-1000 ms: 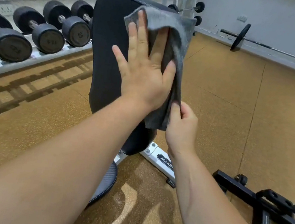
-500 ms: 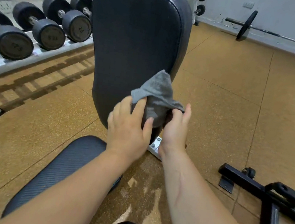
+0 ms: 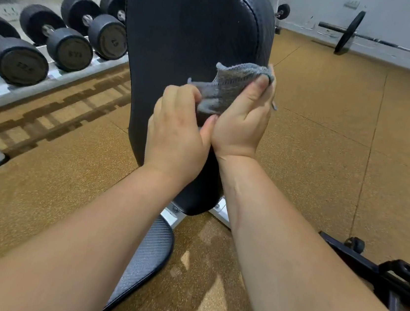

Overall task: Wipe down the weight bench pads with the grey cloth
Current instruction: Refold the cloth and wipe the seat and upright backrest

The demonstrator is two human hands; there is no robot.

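Grey cloth (image 3: pixel 229 88) bunched in both hands, in front of the upright back pad (image 3: pixel 186 49), right-of-centre, about mid-height.

Right hand (image 3: pixel 241 123) grip: clenched on the cloth, thumb pinning its upper right corner against the fingers. Left hand (image 3: pixel 176 131) grip: fingers curled onto the cloth's lower left part, so also grasping it. The 2 hands touch along their inner edges. Cloth top edge stands up loose above the hands; can't tell if it touches the pad. Back pad is black, steeply inclined. Seat pad (image 3: pixel 145 256) sits below it, black too, partly hidden by the left forearm. Dumbbell rack (image 3: pixel 52 82) on the left with dumbbells (image 3: pixel 67 48). Barbell (image 3: pixel 351 31) near the far wall. Black frame (image 3: pixel 377 274) on the floor (image 3: pixel 329 144) at lower right.
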